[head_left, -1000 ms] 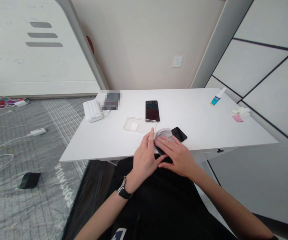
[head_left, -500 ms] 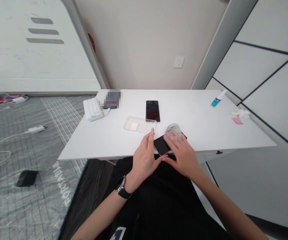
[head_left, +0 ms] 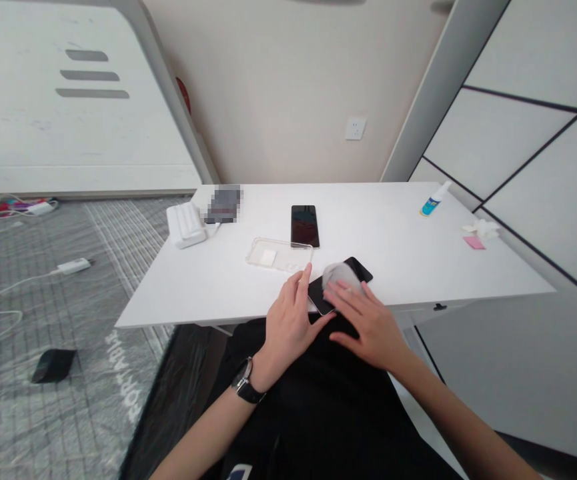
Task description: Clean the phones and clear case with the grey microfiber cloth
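A black smartphone [head_left: 359, 268] lies slanted at the near edge of the table, screen up. My left hand [head_left: 292, 319], with a black-strapped watch [head_left: 246, 381] on its wrist, holds the phone's near left end between its thumb and fingers. On the screen sits a thin grey cloth [head_left: 339, 273], bunched up, and the fingers of my right hand [head_left: 365, 319] press it down. The right thumb stays apart, below the phone's edge. Just beyond my left fingertips is a clear phone case [head_left: 255, 255], lying flat. Behind the case a second black smartphone [head_left: 305, 225] rests upright-oriented on the table.
A white power bank [head_left: 186, 224] with a short cable stands at the table's left, beside a blurred-out dark device [head_left: 224, 203]. To the right are a small spray bottle [head_left: 434, 199], a pink slip [head_left: 474, 243] and crumpled white tissue [head_left: 486, 228]. Cables and a charger [head_left: 73, 266] lie on the floor.
My right hand has slid the grey cloth left and nearer along the phone, baring its far right end. The left hand keeps its place on the phone.
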The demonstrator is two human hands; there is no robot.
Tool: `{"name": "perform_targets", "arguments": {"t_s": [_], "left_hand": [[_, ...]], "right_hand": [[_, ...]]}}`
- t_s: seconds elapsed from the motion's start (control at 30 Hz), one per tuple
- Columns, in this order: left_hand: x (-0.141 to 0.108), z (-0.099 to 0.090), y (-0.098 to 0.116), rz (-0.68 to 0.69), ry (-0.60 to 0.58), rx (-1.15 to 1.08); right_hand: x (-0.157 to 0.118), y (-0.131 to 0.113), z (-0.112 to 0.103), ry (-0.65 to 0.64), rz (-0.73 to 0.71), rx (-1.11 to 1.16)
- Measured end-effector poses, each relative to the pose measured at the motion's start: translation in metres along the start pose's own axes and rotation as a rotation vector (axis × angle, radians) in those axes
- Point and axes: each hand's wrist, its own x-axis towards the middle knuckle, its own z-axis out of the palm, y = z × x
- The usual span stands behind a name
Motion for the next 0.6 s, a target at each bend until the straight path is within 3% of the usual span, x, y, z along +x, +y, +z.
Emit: {"name": "perform_targets", "arguments": {"t_s": [0.1, 0.27, 0.43, 0.6], "left_hand": [[0.0, 0.001, -0.001, 0.021, 0.039, 0.005], [0.0, 0.001, -0.001, 0.052, 0.054, -0.039], [0.0, -0.001, 0.0, 0.046, 0.059, -0.044], [0.0, 0.0, -0.001, 0.042, 0.043, -0.044]], "right_hand": [[0.003, 0.002, 0.001, 0.105, 0.192, -0.066], [0.006, -0.006, 0.002, -0.02, -0.045, 0.03], [0.009, 0.004, -0.001, 0.094, 0.238, -0.089], [0.005, -0.009, 0.002, -0.047, -0.063, -0.031]]}}
